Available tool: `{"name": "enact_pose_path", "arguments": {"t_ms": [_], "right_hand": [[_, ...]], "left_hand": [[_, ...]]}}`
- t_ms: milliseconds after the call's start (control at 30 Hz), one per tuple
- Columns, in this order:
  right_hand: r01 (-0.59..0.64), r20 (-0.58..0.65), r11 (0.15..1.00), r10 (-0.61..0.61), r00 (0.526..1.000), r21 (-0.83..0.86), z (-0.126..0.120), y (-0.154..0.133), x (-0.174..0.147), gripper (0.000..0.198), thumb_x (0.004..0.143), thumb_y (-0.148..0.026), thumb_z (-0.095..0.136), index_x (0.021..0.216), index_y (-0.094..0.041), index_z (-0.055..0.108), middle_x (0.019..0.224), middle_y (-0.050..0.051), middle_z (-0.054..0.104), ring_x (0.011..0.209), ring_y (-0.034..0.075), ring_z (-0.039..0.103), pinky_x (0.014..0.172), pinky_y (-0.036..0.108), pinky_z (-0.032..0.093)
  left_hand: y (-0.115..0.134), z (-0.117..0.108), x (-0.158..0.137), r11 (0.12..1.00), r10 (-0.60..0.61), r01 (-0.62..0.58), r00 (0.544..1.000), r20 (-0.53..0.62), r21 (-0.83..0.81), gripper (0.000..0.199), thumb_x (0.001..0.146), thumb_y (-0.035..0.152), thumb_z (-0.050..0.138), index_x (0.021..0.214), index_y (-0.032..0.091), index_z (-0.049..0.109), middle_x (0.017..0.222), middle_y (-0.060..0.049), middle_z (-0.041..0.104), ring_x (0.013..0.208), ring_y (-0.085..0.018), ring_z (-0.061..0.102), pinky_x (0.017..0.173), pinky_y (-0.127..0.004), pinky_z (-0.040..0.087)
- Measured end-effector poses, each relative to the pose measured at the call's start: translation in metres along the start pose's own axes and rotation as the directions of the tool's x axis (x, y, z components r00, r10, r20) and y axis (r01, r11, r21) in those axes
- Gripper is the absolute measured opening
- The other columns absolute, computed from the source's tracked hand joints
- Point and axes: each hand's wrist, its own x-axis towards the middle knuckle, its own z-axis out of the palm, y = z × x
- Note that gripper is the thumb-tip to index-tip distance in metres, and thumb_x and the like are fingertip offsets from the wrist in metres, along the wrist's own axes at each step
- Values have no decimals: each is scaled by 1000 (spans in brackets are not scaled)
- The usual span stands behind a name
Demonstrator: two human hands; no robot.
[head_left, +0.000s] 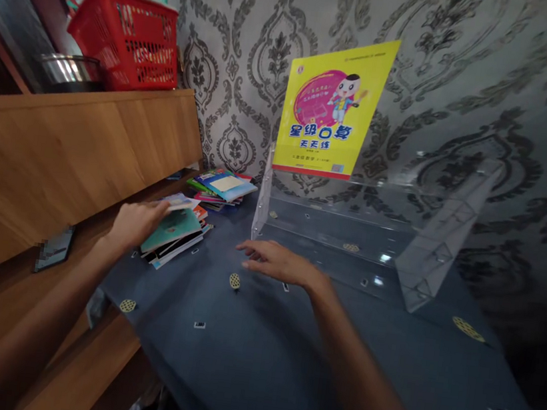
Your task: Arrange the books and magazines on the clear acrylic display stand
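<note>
At the near pile of books (177,229), my left hand (137,224) is closed on the edge of a thin book (177,203) with a pale cover, raised at one side. Under it a teal book tops the rest of the pile. My right hand (273,260) hovers over the blue tablecloth with its fingers stretched out and nothing in them, just in front of a clear acrylic rack (429,246). A yellow workbook (334,109) with a cartoon child on its cover stands upright in the rack's back tier, at the left end.
Another stack of books (225,186) lies behind the near pile, by the wall. To the left, a wooden cabinet (78,159) carries a red plastic basket (128,41) and a metal pot (72,71). A phone-like dark slab (54,250) leans on the shelf below.
</note>
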Motion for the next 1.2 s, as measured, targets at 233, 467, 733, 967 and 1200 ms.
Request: {"name": "enact_pose_path", "arguments": {"t_ms": [233,467,733,967,1200], "right_hand": [[-1,7,1000,1,1000,10,-2,0,-2,43,95,-35,58,135,-20,58,124,12,66,115,25,61,100,40,47],[-29,-17,1000,29,999,1,-6,-2,-6,42,94,-34,59,134,-20,59,121,12,67,114,26,61,99,41,48],[-78,-18,997,78,997,-4,-9,2,-8,45,94,-37,58,135,-19,59,123,12,67,117,27,59,102,42,46],[-125,-10,992,125,992,-2,-9,0,-10,45,93,-35,59,136,-21,59,122,12,67,118,26,59,102,42,46],[-131,-25,991,131,991,16,-13,5,-13,45,93,-36,59,136,-21,59,126,12,66,120,26,57,105,41,44]], "left_hand": [[32,53,-20,980,132,-126,991,29,-153,35,101,42,42,125,24,58,138,-13,62,120,-30,62,79,-36,54],[26,62,-10,982,108,-104,994,17,-160,35,99,44,45,125,24,56,130,-15,65,115,-32,64,80,-38,53],[49,49,56,937,180,-187,982,-53,-294,44,101,52,37,117,18,59,119,-16,68,110,-30,65,88,-38,50],[106,63,154,911,173,-200,979,-105,-361,57,96,40,52,146,18,39,156,-22,39,144,-35,37,108,-51,40],[117,72,189,888,243,-254,967,-78,-384,44,96,40,51,134,17,53,136,-21,60,129,-33,55,104,-48,44]]}}
